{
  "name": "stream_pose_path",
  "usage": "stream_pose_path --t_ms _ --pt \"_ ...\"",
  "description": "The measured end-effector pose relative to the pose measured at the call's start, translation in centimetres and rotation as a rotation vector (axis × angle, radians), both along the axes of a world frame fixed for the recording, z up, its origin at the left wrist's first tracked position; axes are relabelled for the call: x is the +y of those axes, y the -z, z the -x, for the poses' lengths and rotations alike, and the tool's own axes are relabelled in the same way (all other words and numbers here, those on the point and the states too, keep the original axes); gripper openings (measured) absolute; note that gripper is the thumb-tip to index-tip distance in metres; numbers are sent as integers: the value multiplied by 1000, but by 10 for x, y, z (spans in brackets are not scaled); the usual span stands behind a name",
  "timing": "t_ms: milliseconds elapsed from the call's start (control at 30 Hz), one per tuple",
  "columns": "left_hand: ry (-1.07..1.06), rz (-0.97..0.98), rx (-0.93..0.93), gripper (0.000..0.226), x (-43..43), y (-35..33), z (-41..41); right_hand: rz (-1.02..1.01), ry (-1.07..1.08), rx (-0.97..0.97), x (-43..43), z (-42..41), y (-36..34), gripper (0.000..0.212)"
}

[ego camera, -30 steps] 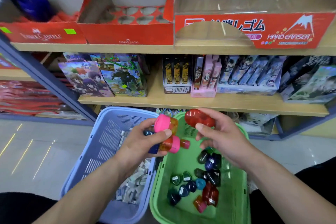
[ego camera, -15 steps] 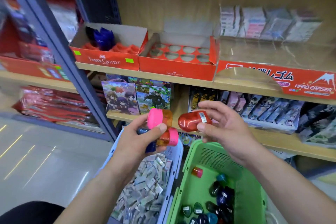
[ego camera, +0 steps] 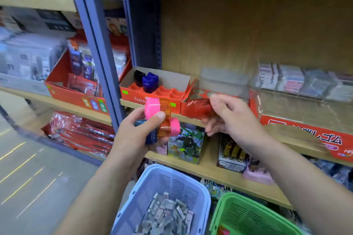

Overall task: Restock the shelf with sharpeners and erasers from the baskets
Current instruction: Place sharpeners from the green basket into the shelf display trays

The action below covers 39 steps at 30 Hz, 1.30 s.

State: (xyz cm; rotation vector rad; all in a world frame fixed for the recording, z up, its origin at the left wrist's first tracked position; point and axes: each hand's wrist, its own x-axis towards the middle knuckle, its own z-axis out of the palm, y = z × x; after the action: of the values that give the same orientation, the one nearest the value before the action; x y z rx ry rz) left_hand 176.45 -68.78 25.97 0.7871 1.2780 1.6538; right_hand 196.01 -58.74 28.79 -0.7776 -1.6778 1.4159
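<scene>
Sharpeners-wise: left hand [ego camera: 131,139] grips two pink-and-orange plastic sharpeners [ego camera: 152,107] plus one dark blue sharpener [ego camera: 151,136], right hand [ego camera: 234,118] pinches one translucent red sharpener [ego camera: 198,109].

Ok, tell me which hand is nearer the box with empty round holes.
Right. The right hand is directly in front of the box; the left hand is lower left.

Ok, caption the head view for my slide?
Right hand holds a translucent red sharpener by the red cardboard display tray; left hand grips pink-capped orange sharpeners.
</scene>
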Motion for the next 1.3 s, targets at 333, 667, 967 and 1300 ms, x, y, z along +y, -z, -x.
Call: stream_pose_path --t_ms 333,667,967,1300 --pt "-46 18 -9 41 16 16 40 -102 104 -172 76 79 -23 13" --pt "-63 14 -84 34 23 30 67 -802 213 -890 135 135 -26 28" --pt "-69 10 -108 23 25 31 72 -800 258 -790 132 154 -6 12" --pt "-30 31 -147 23 22 29 65 -766 199 -551 88 124 -9 18"
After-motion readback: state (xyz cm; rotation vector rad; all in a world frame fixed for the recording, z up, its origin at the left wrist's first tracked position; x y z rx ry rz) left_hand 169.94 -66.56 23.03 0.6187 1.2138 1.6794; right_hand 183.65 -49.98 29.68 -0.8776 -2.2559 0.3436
